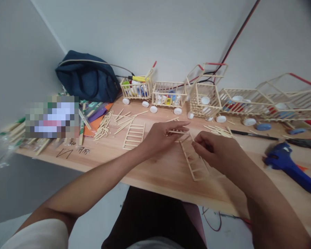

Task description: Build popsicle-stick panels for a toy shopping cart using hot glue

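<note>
While a person in dark trousers (155,218) sits at a wooden tabletop (155,173), both bare hands meet over its middle. Closest to its front edge, a small ladder-like stick frame (188,159) lies flat, its far end beneath the fingers. The right hand (209,147) is curled narrow at the frame's far right side; whether it pinches a stick, I cannot tell. The left hand (164,136) reaches across just beyond, a short stick (178,132) showing between its thumb and fingers; whether that is gripped is unclear. A blue glue gun (287,162) lies to the right, and a second ladder frame (134,136) lies left of the left hand. Farther back are loose sticks (103,128) on the left and a black pen (254,135) on the right. Behind them, little stick carts (206,98) with red handles stand in a row, bottle caps inside several, beside a dark blue bag (90,81) near the pale wall (155,31).
</note>
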{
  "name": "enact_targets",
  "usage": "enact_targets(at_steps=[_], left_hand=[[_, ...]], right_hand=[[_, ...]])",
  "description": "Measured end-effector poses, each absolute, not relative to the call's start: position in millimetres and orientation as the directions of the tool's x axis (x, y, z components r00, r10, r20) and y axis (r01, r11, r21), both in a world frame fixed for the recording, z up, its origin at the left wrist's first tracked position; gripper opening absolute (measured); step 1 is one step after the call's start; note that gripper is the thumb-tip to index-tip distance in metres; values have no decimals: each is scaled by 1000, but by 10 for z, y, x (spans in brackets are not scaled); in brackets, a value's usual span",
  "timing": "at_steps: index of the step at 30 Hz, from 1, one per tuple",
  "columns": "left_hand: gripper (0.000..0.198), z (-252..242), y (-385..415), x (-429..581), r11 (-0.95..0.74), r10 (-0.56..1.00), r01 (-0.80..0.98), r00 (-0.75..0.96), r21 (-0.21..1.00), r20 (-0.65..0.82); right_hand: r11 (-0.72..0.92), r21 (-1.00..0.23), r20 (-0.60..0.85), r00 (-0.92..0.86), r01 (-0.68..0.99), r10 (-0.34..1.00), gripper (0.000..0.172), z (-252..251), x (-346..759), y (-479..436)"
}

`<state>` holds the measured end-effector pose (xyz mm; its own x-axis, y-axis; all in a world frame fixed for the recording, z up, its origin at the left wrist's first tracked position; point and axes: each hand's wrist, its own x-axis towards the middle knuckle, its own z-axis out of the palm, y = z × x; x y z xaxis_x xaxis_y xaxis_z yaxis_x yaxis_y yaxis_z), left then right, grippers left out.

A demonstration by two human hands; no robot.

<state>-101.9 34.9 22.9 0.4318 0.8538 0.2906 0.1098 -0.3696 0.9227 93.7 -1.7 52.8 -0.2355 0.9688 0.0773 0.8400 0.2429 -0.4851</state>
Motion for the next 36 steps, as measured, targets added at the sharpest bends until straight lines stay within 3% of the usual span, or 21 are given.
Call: enact_targets(at_steps=[11,17,22,29,36], left_hand=[[21,214,351,-1040,-410,833,156,465,899,299],[18,241,414,-1077,-434,852,196,408,880,329],[19,214,473,-1131,-294,888,375,449,880,105],[22,167,460,-1092,-355,868,403,476,843,138],[11,207,421,-1001,-455,836,548,534,702,125]], right_hand=[[283,-460,110,-262,842,959,19,503,925,-3],[195,-491,78,-181,849,980,18,503,899,-32],[116,-590,42,-113,799,993,25,480,1117,-110],[-7,-899,26,70,437,997,29,363,1304,-302],[-84,-996,-85,190,-9,978,34,140,1264,-413]])
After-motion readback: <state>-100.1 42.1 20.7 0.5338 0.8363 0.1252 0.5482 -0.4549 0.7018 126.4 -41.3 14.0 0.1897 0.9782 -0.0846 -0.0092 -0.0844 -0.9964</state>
